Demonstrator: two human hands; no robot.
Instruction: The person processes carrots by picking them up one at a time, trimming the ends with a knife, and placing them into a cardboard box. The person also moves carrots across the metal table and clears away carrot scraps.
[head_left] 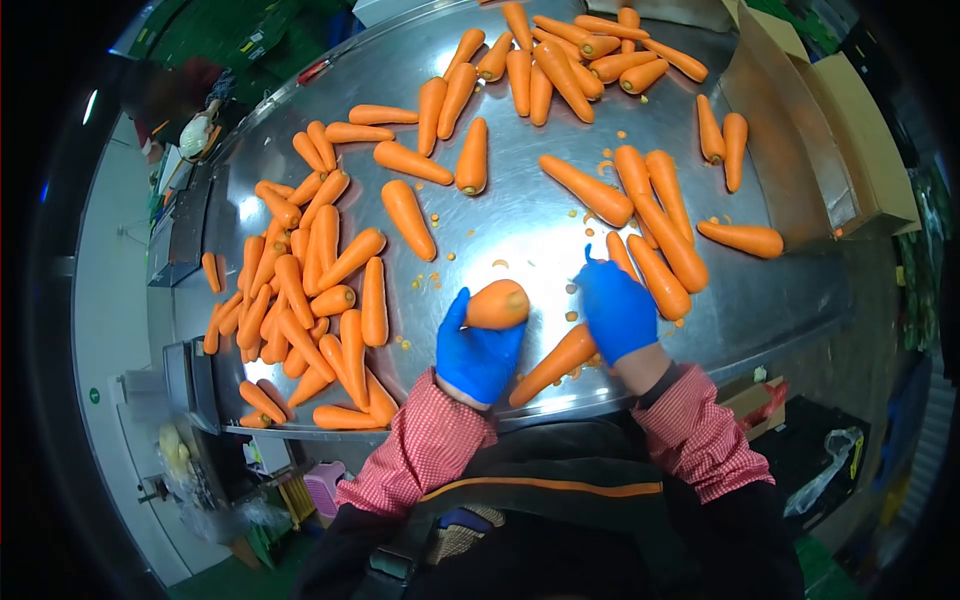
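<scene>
My left hand (476,350), in a blue glove, is closed around a thick carrot (497,305), whose cut stem end points up and to the right. My right hand (618,305), also gloved in blue, hovers to the right with its fingers curled; what it holds, if anything, is hidden. Between the hands and nearer my body lies another carrot (553,366). Just right of my right hand rest several carrots, among them a long one (672,248). Small cut carrot bits (571,315) are scattered over the steel table (520,245).
A big heap of carrots (292,285) covers the table's left side, and more carrots (562,75) lie at the far end. At the right stands an open cardboard box (850,140). A small red item (314,70) lies by the far left edge, near another person (190,105).
</scene>
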